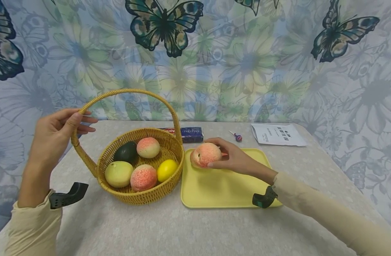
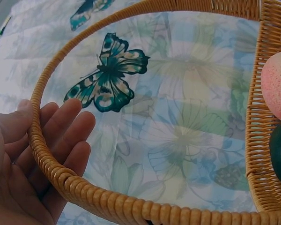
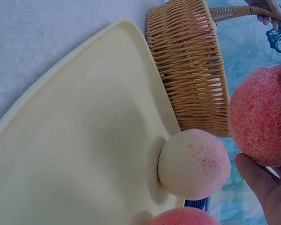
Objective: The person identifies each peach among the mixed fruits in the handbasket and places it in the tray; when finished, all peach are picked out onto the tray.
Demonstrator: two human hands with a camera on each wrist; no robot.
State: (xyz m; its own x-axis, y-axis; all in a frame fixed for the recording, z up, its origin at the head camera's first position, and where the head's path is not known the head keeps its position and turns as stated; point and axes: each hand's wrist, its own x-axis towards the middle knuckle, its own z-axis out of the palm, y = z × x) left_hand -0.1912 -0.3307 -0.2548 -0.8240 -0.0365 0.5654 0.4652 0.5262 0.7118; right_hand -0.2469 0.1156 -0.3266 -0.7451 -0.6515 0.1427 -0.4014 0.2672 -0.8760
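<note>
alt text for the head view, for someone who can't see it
A right hand holds a peach over a yellow tray, while the left hand touches the handle of a wicker basket of fruit on a table.

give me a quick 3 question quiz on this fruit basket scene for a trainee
1. True or false: the basket holds five fruits.
2. What does the right hand grip at the corner of the yellow tray? A) a lemon B) a peach C) an avocado
3. Fill in: the left hand touches the basket's ____.
Key: 1 true; 2 B; 3 handle
</note>
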